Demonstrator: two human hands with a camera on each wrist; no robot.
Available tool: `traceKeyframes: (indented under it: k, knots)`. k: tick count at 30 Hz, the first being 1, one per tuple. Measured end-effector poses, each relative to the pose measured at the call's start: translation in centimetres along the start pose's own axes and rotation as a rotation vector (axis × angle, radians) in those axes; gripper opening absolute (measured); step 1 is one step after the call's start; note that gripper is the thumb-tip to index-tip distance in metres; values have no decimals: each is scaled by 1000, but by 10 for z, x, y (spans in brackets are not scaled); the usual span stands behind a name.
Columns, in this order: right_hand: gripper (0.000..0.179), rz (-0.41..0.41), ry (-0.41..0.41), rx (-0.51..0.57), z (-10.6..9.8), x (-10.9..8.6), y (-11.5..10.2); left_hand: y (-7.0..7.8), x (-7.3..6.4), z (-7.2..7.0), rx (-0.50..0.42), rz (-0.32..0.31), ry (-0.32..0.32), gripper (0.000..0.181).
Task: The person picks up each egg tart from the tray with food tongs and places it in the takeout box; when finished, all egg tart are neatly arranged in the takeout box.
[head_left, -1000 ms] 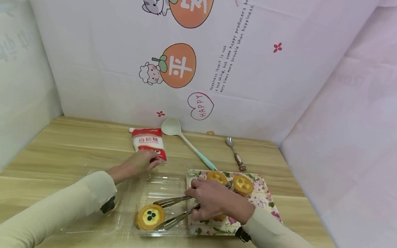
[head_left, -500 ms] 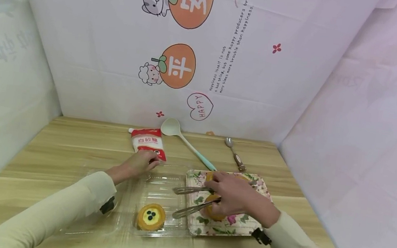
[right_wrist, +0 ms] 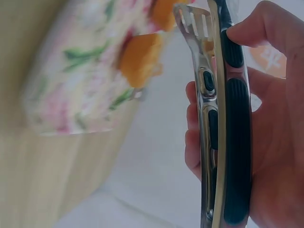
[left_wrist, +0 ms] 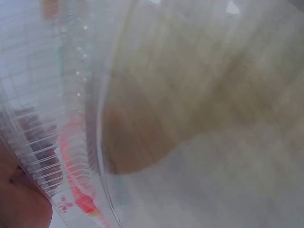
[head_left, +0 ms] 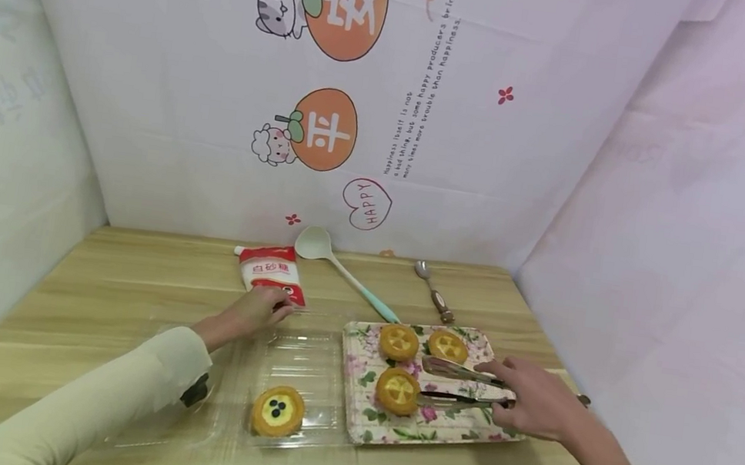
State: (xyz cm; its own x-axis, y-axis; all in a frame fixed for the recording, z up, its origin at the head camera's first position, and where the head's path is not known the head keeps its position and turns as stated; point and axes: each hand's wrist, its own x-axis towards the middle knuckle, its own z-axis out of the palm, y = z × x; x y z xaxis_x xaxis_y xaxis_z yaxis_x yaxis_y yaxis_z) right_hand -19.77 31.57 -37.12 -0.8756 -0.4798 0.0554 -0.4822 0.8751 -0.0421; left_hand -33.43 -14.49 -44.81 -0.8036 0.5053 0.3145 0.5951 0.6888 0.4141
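My right hand [head_left: 533,400] grips metal tongs [right_wrist: 237,152] with dark handle pads, over the right part of a flowered tray [head_left: 354,428]. The tongs' arms stand apart and hold nothing; their tips overlap the right side of an egg tart [head_left: 397,391] in the head view. Two more tarts lie behind it, one at the back left [head_left: 398,342] and one at the back right [head_left: 447,347]. My left hand [head_left: 246,318] holds the far rim of a clear plastic container [head_left: 306,344] with curled fingers. Inside, at the near left, sits a blueberry-topped tart [head_left: 278,411].
A red and white sugar bag [head_left: 272,270] lies just beyond my left hand. Behind the tray are a ladle [head_left: 347,272] with a mint handle and a small brown-handled spoon [head_left: 435,293]. Printed white cloth [head_left: 451,219] walls the wooden table at the back and sides.
My right hand has drawn the tongs rightward, away from the blueberry tart and back over the tray, uncovering the three tarts there. My left hand has stayed at the container's rim.
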Motion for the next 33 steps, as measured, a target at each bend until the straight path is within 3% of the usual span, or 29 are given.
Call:
traceKeyframes:
  k: [9, 18, 26, 33]
  knots:
    - [53, -39, 9, 15, 20, 7, -4, -4, -2, -4, -7, 29, 22, 7]
    - [52, -72, 14, 18, 22, 12, -7, -3, 3, -1, -21, 14, -14, 6]
    - [48, -146, 125, 56, -7, 20, -11, -2, 3, 2, -11, 11, -8, 4]
    - [47, -280, 93, -92, -30, 65, -53, 1, 2, 0, -18, 9, -2, 5]
